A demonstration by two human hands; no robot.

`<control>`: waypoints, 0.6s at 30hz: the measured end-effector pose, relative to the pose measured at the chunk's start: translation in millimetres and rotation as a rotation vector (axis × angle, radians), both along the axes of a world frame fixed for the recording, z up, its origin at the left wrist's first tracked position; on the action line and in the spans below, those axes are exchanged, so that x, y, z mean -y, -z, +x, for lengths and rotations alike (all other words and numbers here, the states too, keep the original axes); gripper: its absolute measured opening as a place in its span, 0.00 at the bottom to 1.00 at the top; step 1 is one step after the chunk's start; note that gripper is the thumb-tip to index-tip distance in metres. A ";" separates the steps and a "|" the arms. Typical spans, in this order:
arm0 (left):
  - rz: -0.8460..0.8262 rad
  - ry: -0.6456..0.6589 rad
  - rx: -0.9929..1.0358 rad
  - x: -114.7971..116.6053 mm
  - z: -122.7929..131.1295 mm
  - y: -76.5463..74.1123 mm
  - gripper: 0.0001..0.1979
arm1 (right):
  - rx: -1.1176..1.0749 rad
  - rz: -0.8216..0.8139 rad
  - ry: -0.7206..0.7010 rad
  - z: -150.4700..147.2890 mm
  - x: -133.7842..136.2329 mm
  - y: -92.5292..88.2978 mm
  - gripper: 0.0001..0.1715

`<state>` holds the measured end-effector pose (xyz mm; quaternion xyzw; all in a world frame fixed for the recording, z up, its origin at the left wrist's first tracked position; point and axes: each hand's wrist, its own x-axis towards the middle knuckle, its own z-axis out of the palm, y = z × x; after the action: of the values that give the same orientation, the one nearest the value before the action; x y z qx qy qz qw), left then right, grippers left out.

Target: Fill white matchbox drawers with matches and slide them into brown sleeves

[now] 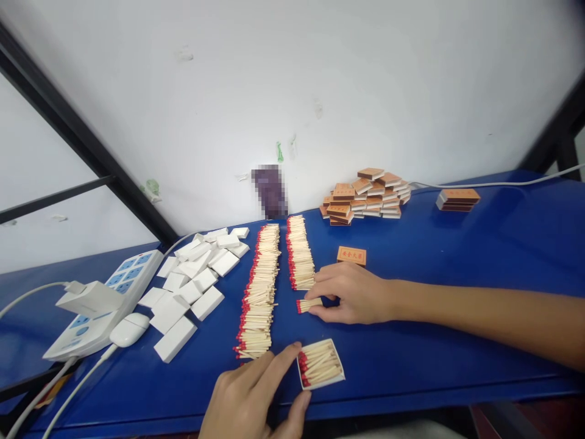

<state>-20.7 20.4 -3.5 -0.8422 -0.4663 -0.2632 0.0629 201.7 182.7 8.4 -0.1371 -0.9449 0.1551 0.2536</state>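
Small bunch of red-headed wooden matches (pixel 308 305) was at my right fingertips, just below the near end of the shorter match row (pixel 300 253), low over the blue tabletop (pixel 434 360). Right hand (pixel 351 292) was pinching the bunch, thumb below, fingers above, heads pointing left. Left hand (pixel 251 393) had the open white cardboard matchbox tray (pixel 323 385) between thumb and index, at its two left corners. Tray sat near the front edge, turned slightly, matches inside with heads mostly left.

Longer match row (pixel 259 289) ran parallel on the left, its near end right by my left hand. Heads left in both rows.

Further left: loose pile of white cardboard boxes (pixel 192 277), then a white power strip with blue sockets (pixel 125 283), white charger block (pixel 90 300) plugged in.

Back right, against the white wall (pixel 292 73): heap of orange-and-brown matchboxes (pixel 368 195). One single orange matchbox (pixel 351 255) lay flat just beyond my right hand. Small stack of orange matchboxes (pixel 458 199) stood apart at far right. Purple patch (pixel 270 192) behind the rows was pixelated; couldn't tell what it was.
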 end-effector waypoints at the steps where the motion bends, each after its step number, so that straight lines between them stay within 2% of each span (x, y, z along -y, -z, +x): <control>1: 0.002 0.000 0.001 0.2 0.1 0.0 0.18 | -0.004 0.004 -0.001 0.0 -0.1 0.2 0.09; 12: 0.056 0.007 0.003 -2.8 4.3 -5.6 0.16 | -0.054 0.056 -0.048 0.1 -1.2 3.7 0.09; 18: 0.051 0.004 0.001 -1.7 3.4 -4.7 0.17 | -0.021 0.071 0.057 -0.1 2.0 1.0 0.11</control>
<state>-17.4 22.1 1.2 -0.8411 -0.4577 -0.2757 0.0836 201.6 180.7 7.4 -0.1531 -0.9429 0.1157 0.2724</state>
